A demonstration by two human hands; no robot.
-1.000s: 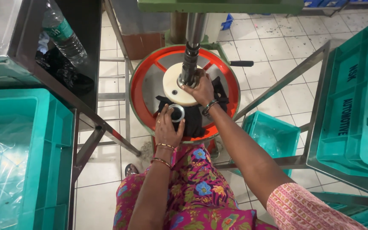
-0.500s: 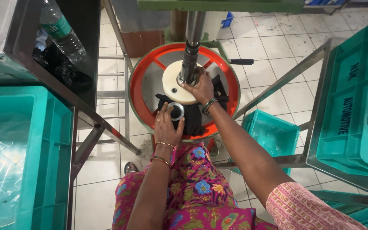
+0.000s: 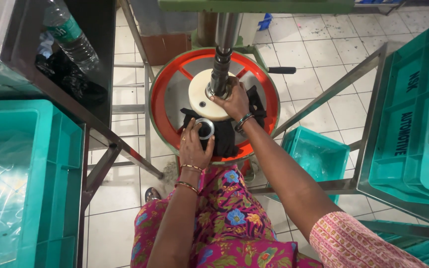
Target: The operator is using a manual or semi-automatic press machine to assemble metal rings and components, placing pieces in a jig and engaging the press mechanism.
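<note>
Left hand [image 3: 193, 145]: fingers closed around a shiny metal ring [image 3: 204, 128] with a dark bore, on black cloth [image 3: 224, 136] at the near rim of the red wheel [image 3: 159, 94].
Right hand [image 3: 233, 99]: apparently grips the cream disc [image 3: 202, 95] by the steel shaft [image 3: 222, 69].

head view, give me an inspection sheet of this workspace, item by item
surface: round red-rimmed machine table with a cream disc under a vertical steel spindle
job's things: silver metal ring lying on a black cloth
clutter: plastic bottle and dark rags on the left shelf
hands: left hand grips the ring; right hand rests on the disc at the spindle base
cables: nothing seen
surroundings: teal crates left, right and a smaller one on the floor; white tiled floor; steel frame
</note>
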